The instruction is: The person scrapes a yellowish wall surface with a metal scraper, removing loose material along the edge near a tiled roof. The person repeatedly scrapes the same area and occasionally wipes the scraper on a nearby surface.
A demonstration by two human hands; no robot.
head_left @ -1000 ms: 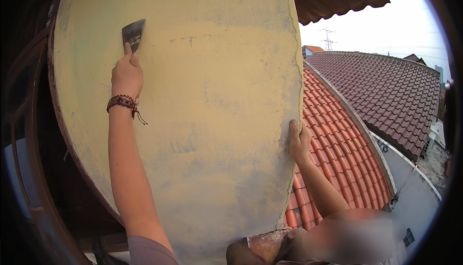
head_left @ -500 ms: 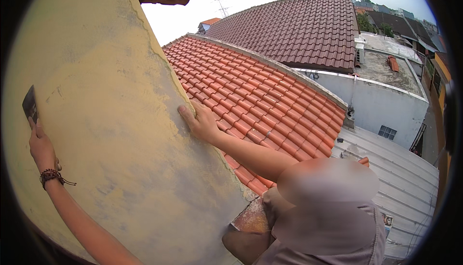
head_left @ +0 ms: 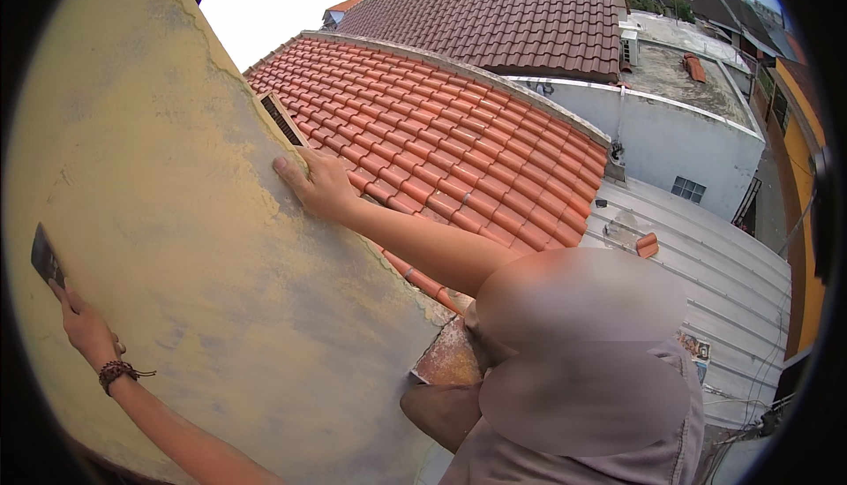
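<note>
A yellowish, patchily plastered wall (head_left: 221, 247) fills the left side, its slanted edge running down to the right. At the far left, my left hand (head_left: 88, 335) is closed around a putty knife (head_left: 46, 255). The knife's dark, wide blade points upward, close to the wall face; whether it touches cannot be made out. A dark braided bracelet (head_left: 116, 375) circles that wrist. My right hand (head_left: 318, 187) grips the wall's slanted edge, thumb on the plastered face and fingers over the far side, partly hidden.
Beyond the edge lie an orange tiled roof (head_left: 441, 158), a slatted vent-like frame (head_left: 282, 120) and a brown tiled roof (head_left: 512, 17). To the right is a grey corrugated metal roof (head_left: 706, 273) with loose tile pieces (head_left: 647, 245). A rusty ledge (head_left: 448, 353) meets the wall's lower corner.
My left hand has moved the putty knife down along the wall. My right hand keeps its hold on the edge. The whole view has shifted, bringing the slatted frame into sight.
</note>
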